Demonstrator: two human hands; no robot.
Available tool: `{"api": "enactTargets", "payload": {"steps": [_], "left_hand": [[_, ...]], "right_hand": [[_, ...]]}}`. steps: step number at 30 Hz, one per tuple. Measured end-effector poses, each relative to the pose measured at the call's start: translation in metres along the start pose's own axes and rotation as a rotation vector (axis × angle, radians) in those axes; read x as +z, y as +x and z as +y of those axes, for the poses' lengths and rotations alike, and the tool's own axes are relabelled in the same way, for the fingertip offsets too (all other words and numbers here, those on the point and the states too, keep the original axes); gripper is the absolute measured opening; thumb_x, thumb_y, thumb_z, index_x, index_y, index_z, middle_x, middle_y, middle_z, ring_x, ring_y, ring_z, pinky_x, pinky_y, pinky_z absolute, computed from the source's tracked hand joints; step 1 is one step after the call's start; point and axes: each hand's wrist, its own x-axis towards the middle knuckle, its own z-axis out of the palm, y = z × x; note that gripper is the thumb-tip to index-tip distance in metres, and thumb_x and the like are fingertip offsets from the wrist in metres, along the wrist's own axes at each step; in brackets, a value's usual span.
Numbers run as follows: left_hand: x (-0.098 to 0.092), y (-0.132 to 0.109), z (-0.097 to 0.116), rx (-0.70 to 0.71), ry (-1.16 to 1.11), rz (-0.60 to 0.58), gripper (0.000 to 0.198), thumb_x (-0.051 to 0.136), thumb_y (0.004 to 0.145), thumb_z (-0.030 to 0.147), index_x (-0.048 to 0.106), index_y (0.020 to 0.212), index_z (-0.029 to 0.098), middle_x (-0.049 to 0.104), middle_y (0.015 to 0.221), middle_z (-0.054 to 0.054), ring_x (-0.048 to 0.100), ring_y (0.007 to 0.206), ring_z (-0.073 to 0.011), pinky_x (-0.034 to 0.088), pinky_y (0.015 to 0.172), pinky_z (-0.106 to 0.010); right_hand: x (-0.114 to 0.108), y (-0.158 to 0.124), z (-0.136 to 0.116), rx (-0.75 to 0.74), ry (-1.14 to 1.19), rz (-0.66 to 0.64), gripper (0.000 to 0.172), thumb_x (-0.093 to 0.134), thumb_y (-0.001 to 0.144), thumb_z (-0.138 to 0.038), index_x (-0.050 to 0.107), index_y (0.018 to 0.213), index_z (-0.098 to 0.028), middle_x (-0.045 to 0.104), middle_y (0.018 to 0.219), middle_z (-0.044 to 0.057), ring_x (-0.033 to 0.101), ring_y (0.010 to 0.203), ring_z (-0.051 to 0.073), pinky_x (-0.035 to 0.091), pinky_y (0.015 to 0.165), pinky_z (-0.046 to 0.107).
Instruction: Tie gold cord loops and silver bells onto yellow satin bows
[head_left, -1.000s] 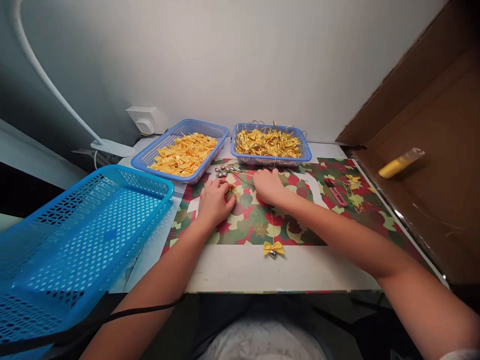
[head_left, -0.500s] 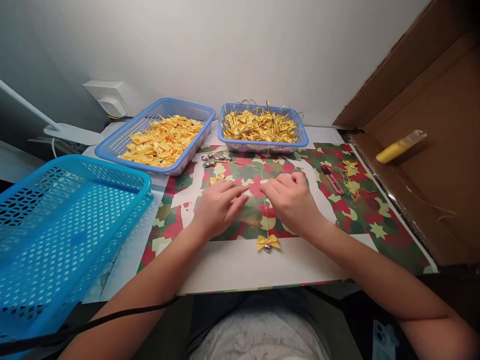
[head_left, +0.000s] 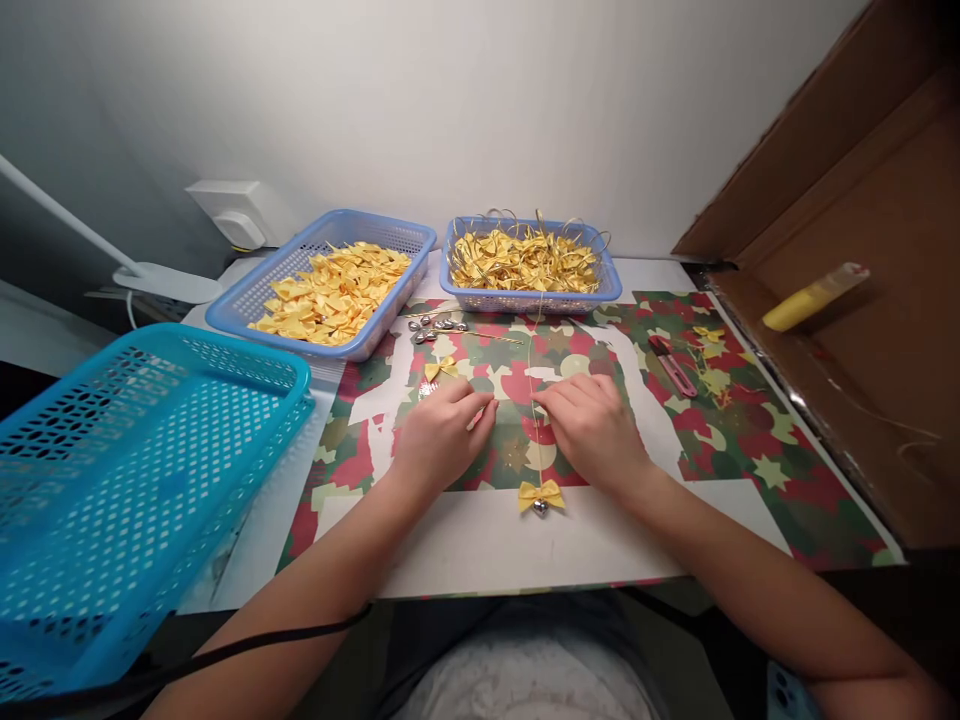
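My left hand (head_left: 442,437) and my right hand (head_left: 592,427) rest on the patterned paper mat (head_left: 720,450), fingers curled toward each other. A thin gold thread (head_left: 532,375) runs between them, down to a yellow bow with a small silver bell (head_left: 541,496) by my right wrist. My right fingertips pinch at this thread. My left fingers are closed on something too small to make out. Another yellow bow (head_left: 439,369) lies just beyond my left hand, with silver bells (head_left: 429,327) farther back.
A blue basket of yellow bows (head_left: 334,285) and a basket of gold loops (head_left: 529,262) stand at the back. A large empty blue basket (head_left: 127,480) sits at left. Pink snips (head_left: 673,366) lie at right, beside a cardboard box (head_left: 862,330) holding a yellow tube (head_left: 814,298).
Both hands have drawn back from the bells near the baskets toward me, to the mat's middle beside the thread. The camera view shifted slightly.
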Motion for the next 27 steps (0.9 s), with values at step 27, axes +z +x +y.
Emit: {"api": "enactTargets", "payload": {"steps": [27], "left_hand": [[0.011, 0.003, 0.027, -0.653, -1.09, -0.071, 0.025, 0.065, 0.08, 0.041, 0.057, 0.078, 0.017, 0.069, 0.071, -0.003, 0.054, 0.049, -0.009, 0.045, 0.048, -0.021]], "right_hand": [[0.004, 0.0, -0.014, 0.682, 1.287, 0.105, 0.022, 0.069, 0.076, -0.039, 0.057, 0.075, -0.02, 0.062, 0.069, 0.001, 0.062, 0.066, 0.015, 0.051, 0.058, 0.027]]}}
